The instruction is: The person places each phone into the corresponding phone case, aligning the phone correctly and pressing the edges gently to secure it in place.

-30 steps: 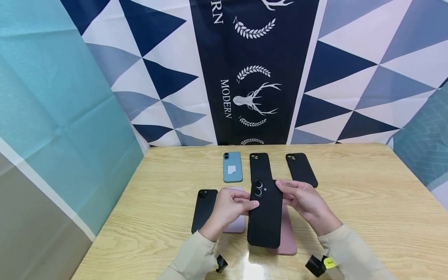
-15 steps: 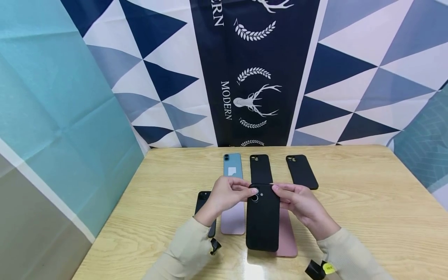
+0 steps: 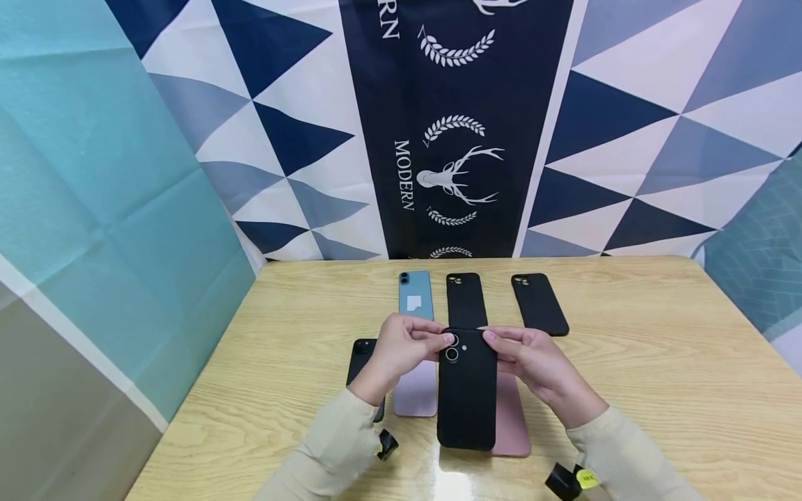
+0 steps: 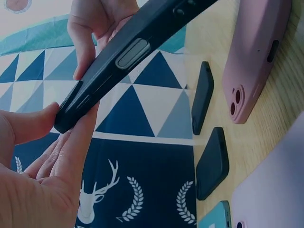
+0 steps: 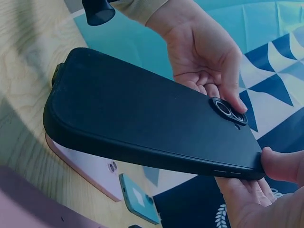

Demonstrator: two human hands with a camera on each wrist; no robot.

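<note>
Both hands hold up a black-cased phone (image 3: 466,396) with its back and two ringed camera lenses facing me. My left hand (image 3: 397,355) pinches the top left corner in the head view, thumb right at the upper lens. The right hand (image 3: 541,365) pinches the top right corner, thumb on the back and fingers behind. In the right wrist view the left hand's thumb (image 5: 232,88) overlaps the lens ring. A side button cutout (image 4: 133,53) shows along the case's edge in the left wrist view. The held phone partly covers a pink phone or case (image 3: 512,417).
A lilac phone or case (image 3: 416,393) lies left of the held phone, and a black phone (image 3: 360,358) is partly behind the left wrist. Farther back on the wooden table (image 3: 658,362) lie a blue phone (image 3: 415,289) and two black cases (image 3: 466,299). A patterned cloth (image 3: 301,125) hangs behind.
The left hand has shifted up, from beside the lenses to the phone's top corner. The phone has moved slightly down and left. The right hand keeps its pinch, sliding a little inward along the top.
</note>
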